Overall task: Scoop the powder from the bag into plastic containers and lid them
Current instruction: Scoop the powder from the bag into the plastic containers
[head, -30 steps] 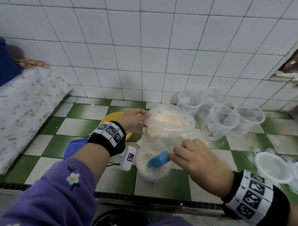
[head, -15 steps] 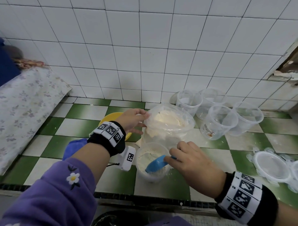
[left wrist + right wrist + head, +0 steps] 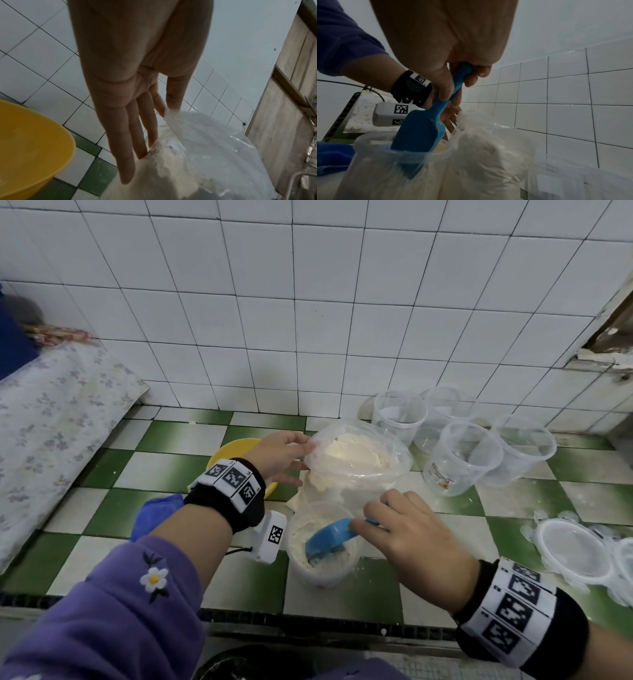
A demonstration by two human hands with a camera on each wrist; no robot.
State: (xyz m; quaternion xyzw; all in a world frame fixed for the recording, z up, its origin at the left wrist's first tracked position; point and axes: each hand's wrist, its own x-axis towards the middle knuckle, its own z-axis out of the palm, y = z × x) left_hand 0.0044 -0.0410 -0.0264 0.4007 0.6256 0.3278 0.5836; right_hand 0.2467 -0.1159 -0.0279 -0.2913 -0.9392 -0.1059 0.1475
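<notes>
The right hand [image 3: 416, 537] is gripping the handle of the blue scoop [image 3: 330, 540], fingers and thumb curled round it, and the blade is dipping into the tub [image 3: 323, 546] at the near middle of the counter [image 3: 445, 542]. The scoop's long axis is running from the hand down and to the left, blade end pointing into the powder already filling much of the tub. The left hand [image 3: 279, 455] is pinching the left rim of the bag [image 3: 359, 463] between thumb and forefinger, the other fingers [image 3: 137, 135] lying straight against the plastic — holding the mouth open. The bag is sitting just beyond the tub, mouth facing up and slightly toward the person.

The bag is looking thin, soft and floppy; it will likely sag or tip if the rim is let go, so the rim is the place to hold. The powder is light and apt to spill or puff. The tub is looking light and stiff-walled, probably easy to nudge over — best steadied by its side wall. Four empty tubs [image 3: 462, 457] are waiting on the far right, and lids [image 3: 575, 549] are lying at the right edge.
</notes>
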